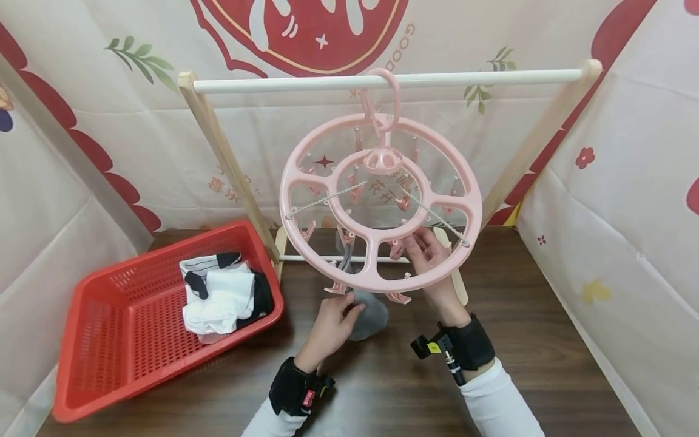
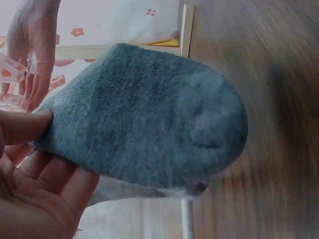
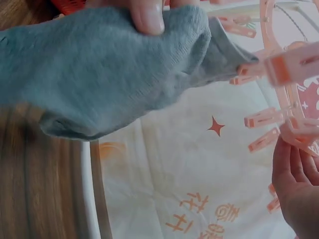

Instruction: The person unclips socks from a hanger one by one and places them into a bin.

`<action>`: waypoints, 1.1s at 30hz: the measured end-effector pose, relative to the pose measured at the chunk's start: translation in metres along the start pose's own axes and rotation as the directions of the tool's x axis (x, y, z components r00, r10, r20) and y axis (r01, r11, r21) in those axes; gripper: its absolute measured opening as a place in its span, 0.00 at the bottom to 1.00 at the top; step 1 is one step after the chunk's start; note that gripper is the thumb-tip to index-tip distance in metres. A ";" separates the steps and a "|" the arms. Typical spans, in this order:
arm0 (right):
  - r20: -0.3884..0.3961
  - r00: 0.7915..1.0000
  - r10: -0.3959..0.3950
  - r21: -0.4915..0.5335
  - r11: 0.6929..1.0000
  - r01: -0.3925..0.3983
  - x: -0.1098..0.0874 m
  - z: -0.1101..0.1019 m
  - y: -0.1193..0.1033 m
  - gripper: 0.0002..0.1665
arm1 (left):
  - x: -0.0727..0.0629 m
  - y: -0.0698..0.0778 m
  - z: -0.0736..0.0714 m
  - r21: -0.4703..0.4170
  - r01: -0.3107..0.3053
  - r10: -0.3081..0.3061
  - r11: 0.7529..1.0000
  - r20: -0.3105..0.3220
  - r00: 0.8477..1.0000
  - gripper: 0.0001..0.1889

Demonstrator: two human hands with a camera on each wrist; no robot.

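My left hand pinches a grey sock below the near side of a round pink clip hanger. In the left wrist view, the sock stretches out from thumb and fingers, toe end outward. A second piece of grey fabric is at a pink clip in the right wrist view; whether it is a separate sock I cannot tell. My right hand grips a pink clip under the hanger's ring, right of the sock; the ring partly hides its fingers.
The hanger hooks over a white rod on a wooden frame. At left, a red basket holds folded white socks and dark ones. Several pink clips dangle from the hanger. Printed cloth surrounds the brown table.
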State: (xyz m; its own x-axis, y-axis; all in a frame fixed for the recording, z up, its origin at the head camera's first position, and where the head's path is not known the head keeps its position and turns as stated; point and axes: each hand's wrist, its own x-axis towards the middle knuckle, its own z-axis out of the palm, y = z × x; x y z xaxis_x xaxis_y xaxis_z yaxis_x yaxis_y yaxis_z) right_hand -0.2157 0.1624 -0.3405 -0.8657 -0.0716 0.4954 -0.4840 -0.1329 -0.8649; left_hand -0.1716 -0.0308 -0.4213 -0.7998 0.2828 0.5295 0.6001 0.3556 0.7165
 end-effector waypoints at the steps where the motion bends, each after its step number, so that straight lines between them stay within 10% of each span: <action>1: -0.006 1.000 -0.002 0.012 1.000 0.002 -0.001 0.000 0.001 0.11 | -0.001 0.001 -0.002 0.017 -0.015 0.015 1.000 0.006 1.000 0.19; 13: -0.033 0.996 0.083 0.080 0.994 -0.081 -0.023 -0.007 0.024 0.31 | -0.010 0.010 -0.044 0.101 -0.031 0.027 0.994 0.042 0.999 0.13; 24: 0.045 0.952 0.303 -0.058 0.952 -0.300 -0.050 0.008 0.048 0.26 | -0.012 0.009 -0.115 0.157 -0.053 0.065 0.986 -0.075 0.995 0.07; 33: 0.142 0.947 0.289 -0.057 0.957 -0.284 -0.061 0.024 0.056 0.23 | -0.016 0.008 -0.177 0.309 0.111 -0.054 0.945 -0.188 0.981 0.06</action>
State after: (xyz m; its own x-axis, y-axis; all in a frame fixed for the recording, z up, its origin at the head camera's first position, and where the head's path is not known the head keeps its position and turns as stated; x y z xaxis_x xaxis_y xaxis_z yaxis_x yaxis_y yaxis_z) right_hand -0.1868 0.1356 -0.4177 -0.9413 -0.2467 0.2305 -0.2251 -0.0502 -0.9730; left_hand -0.1566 -0.1901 -0.3441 -0.8192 0.0909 0.5662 0.4827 0.6425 0.5952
